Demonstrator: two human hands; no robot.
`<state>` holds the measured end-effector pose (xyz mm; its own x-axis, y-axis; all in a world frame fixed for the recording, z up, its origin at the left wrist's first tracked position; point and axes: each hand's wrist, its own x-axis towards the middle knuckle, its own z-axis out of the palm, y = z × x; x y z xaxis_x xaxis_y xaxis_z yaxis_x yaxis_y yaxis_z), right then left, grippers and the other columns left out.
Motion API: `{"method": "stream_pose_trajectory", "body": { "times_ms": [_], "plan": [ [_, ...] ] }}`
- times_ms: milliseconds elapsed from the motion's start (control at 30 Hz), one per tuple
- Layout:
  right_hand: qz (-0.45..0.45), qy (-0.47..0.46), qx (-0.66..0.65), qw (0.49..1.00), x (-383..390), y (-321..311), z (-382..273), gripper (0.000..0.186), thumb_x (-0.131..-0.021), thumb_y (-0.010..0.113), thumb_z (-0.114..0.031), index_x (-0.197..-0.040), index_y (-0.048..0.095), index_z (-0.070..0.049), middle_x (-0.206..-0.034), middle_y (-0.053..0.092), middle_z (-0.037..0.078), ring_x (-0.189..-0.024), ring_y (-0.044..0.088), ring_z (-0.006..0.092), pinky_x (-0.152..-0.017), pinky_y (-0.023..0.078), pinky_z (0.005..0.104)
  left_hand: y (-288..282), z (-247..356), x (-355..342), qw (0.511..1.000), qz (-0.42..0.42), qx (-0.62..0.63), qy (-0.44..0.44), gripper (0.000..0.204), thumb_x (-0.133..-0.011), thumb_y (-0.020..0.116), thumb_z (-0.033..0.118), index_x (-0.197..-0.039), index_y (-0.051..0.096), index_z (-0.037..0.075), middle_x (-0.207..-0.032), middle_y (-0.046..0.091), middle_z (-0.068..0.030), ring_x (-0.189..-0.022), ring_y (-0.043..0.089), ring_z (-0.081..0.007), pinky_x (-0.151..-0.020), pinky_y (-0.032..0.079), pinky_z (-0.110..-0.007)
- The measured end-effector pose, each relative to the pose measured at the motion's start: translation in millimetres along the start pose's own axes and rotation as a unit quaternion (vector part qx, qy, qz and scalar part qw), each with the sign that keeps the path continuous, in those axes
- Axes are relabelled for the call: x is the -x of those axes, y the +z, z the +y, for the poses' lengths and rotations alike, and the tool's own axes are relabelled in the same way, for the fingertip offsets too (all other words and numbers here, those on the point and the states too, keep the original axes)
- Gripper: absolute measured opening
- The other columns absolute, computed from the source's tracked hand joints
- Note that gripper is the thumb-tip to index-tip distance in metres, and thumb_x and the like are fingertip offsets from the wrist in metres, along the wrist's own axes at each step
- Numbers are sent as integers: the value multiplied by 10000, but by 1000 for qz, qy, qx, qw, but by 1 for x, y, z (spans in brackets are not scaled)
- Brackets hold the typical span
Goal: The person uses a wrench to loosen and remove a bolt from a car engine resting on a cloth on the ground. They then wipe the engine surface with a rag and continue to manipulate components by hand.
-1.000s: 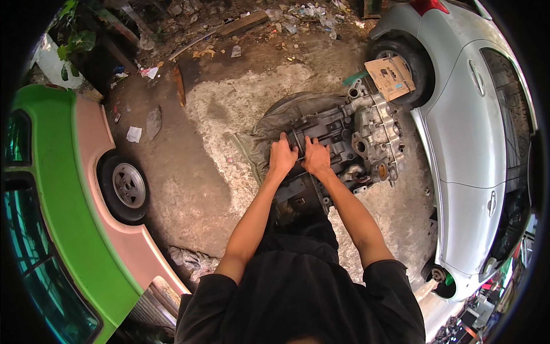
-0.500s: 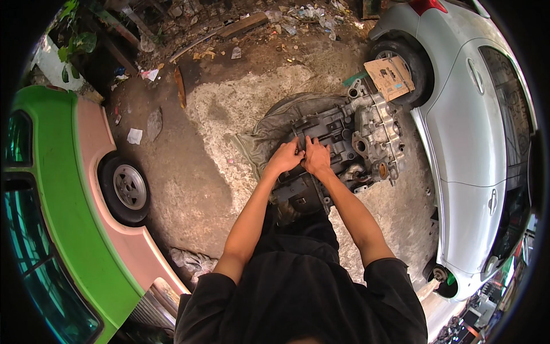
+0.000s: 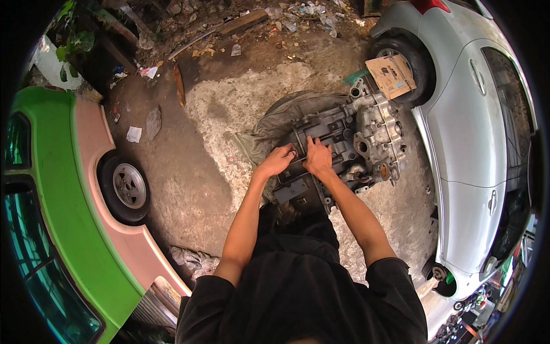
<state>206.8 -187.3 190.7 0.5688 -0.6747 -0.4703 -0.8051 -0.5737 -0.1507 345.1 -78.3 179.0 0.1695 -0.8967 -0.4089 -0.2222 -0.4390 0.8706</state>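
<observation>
An engine block (image 3: 329, 131) of dark metal lies on its side on the ground in front of me, its lighter cylinder head (image 3: 376, 135) to the right. My left hand (image 3: 277, 160) is at the block's left edge, fingers curled and pressed together; whatever they may hold is too small to make out. Just to the right, my right hand (image 3: 318, 157) rests on top of the block with its fingers stretched forward and a little apart. A crumpled grey-green cloth (image 3: 252, 143) lies partly beneath the block.
A green and pink car (image 3: 86, 149) stands at the left, a silver car (image 3: 458, 137) at the right. A cardboard piece (image 3: 391, 77) leans by the silver car's wheel. Litter and a wooden plank (image 3: 243, 23) lie at the far side, a crumpled sack (image 3: 195, 261) near left.
My left hand has drawn a little to the left, away from the right hand, widening the gap between them. My right hand stays nearly in place on the engine block.
</observation>
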Motion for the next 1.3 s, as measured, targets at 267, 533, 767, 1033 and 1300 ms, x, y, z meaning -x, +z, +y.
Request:
{"method": "stream_pose_trajectory", "body": {
  "times_ms": [267,533,767,1033,1300],
  "plan": [
    [14,-6,-14,1000,3,-1,0,891,-697,839,-225,-1444,380,-70,-1323,512,185,-1233,528,354,-1110,336,557,0,-34,4,960,-28,266,-84,611,-1001,509,239,-1474,308,-90,-1332,554,-154,-1220,531,-194,-1022,414,-290],
    [26,-2,-17,1000,2,2,-1,858,-679,830,-186,-1416,403,-78,-1304,524,184,-1201,554,358,-1090,348,566,9,-49,-4,944,-17,326,-46,251,-988,534,206,-1136,563,4,-1023,593,-11,-893,553,-94,-813,453,-235],
    [32,-9,-13,999,1,2,1,828,-704,809,-170,-1418,401,-75,-1325,521,196,-1202,557,363,-1090,347,566,7,-37,4,916,35,391,-84,211,-975,486,156,-1099,575,11,-961,590,-14,-792,540,-91,-708,433,-218],
    [19,-1,-18,1000,1,3,-2,835,-702,826,-170,-1414,402,-66,-1308,526,200,-1206,549,371,-1067,344,621,12,-29,-3,938,24,338,-73,204,-982,534,215,-1079,555,36,-941,560,-5,-798,498,-85,-705,418,-228],
    [35,0,-16,999,2,4,-4,782,-693,837,-168,-1357,436,-61,-1281,534,192,-1198,555,366,-1029,362,640,15,-21,-22,986,83,146,2,468,-977,610,242,-1311,458,-49,-950,559,-58,-811,506,-126,-710,445,-262]
  ]
}}
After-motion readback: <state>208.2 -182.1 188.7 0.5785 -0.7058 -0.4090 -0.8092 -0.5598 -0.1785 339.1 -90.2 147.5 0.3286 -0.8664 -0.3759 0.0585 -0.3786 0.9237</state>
